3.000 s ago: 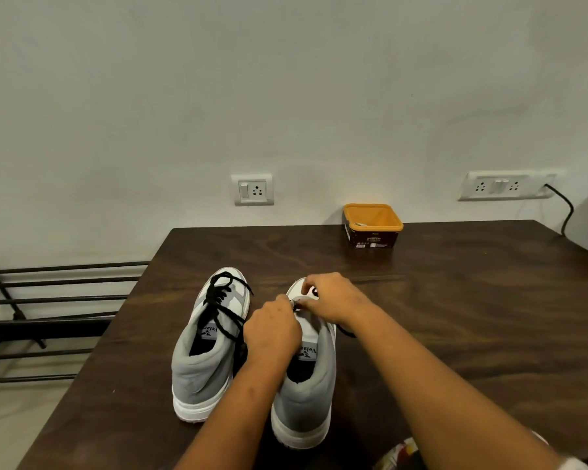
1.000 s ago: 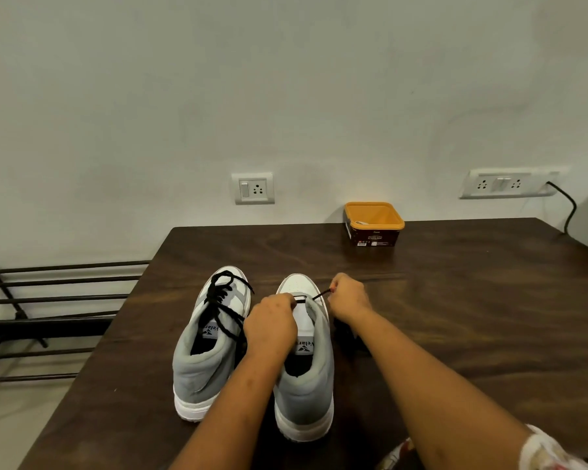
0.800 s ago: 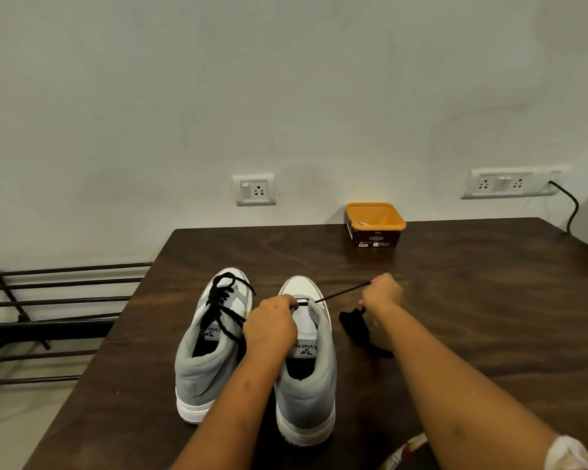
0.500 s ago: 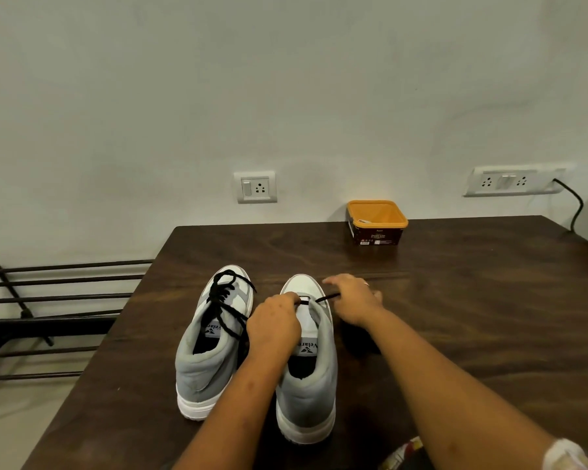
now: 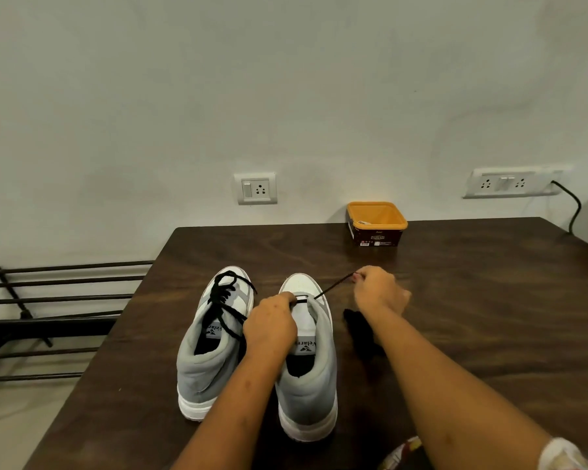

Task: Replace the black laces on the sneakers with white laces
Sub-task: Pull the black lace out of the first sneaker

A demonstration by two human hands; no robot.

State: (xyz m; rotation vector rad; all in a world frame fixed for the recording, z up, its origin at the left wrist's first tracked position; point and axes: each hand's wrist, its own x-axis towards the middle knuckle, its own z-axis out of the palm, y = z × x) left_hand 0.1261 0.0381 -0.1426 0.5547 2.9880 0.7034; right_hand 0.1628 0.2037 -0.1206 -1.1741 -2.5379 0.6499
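A dark wooden table [image 5: 472, 317] stands against a pale wall [image 5: 286, 79]. Near its far edge sits a small tub [image 5: 376, 225], orange at the rim and inside, dark outside with a printed label (the text is too small to read); something small and pale lies in it. On the wall above the table's far edge are a white socket [image 5: 255, 188] with one switch and, well to the right, a wider socket strip [image 5: 510, 182]. A black cable [image 5: 572, 206] runs from the strip's right end down behind the table. To the left of the table stands a black metal rack [image 5: 48, 310] of horizontal bars
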